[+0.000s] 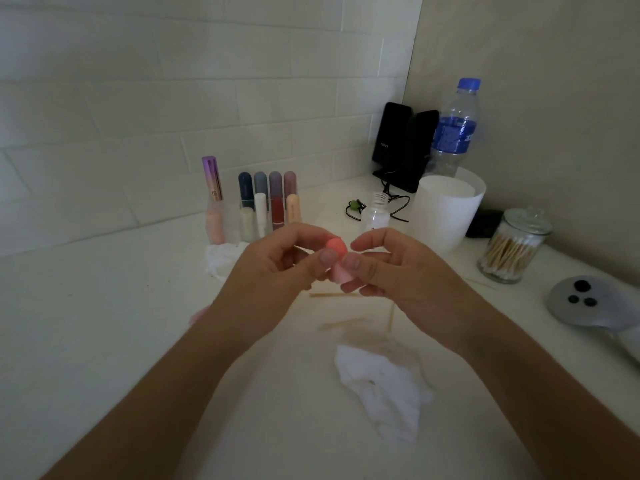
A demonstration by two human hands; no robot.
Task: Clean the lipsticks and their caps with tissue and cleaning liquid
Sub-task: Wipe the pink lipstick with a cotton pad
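Both hands meet above the white bench (104, 306), and between them sits a small lipstick with a coral rounded top and a pale pink lower body (337, 263). The left hand (277, 268) pinches it from one side with thumb and curled fingers. The right hand (391, 268) pinches it from the other, thumb against the pale pink part. Neither hand carries tissue, so the step looks like parting or joining the two pieces rather than wiping.

To do it well, the person should hold the lower body fixed in one hand and work the top straight along its axis, not sideways, with fingertips kept off any coloured product. The crumpled white tissue (381, 386) lies on the bench just below the hands, handy for the wipe. The small clear plastic bottle with an uncapped neck (375, 214) stands behind them — probably the cleaning liquid, and easy to knock over.

The lipstick is short and stubby, with a matte, smooth-looking surface. Whether its coral top is a cap or the bared stick cannot be told — the picture is soft there. It would likely turn slippery once wet. More capped lipsticks stand upright in a clear organiser (266, 206) near the wall
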